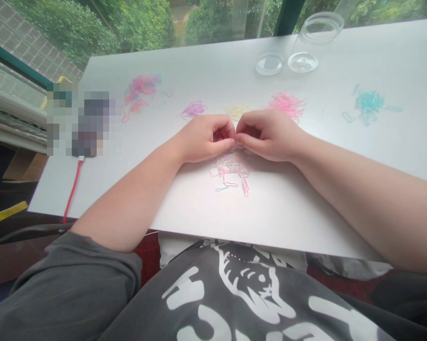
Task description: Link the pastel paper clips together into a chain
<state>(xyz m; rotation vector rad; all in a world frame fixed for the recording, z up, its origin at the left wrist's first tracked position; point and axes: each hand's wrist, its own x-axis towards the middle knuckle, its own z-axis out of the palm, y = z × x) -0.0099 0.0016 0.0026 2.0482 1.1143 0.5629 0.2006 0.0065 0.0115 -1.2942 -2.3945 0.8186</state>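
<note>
My left hand (208, 137) and my right hand (270, 135) meet over the table, thumbs and fingers pinched together with the fingertips almost touching. What sits between them is too small and hidden to make out. Just below the hands lies a mixed pile of pastel paper clips (231, 165), with a few loose ones at its near side, among them a pink paper clip (245, 187). Behind my fingers is a pale yellow heap of clips (237, 112), partly covered. A purple heap (194, 109) lies beyond my left hand, and a pink heap (287, 104) beyond my right.
A blue-green clip heap (369, 101) lies at the right, and a larger mixed heap (142, 90) at the far left. A clear jar (316, 42) and a clear lid (269, 63) stand near the window. A red cable (73, 189) crosses the white table's (270, 213) left edge.
</note>
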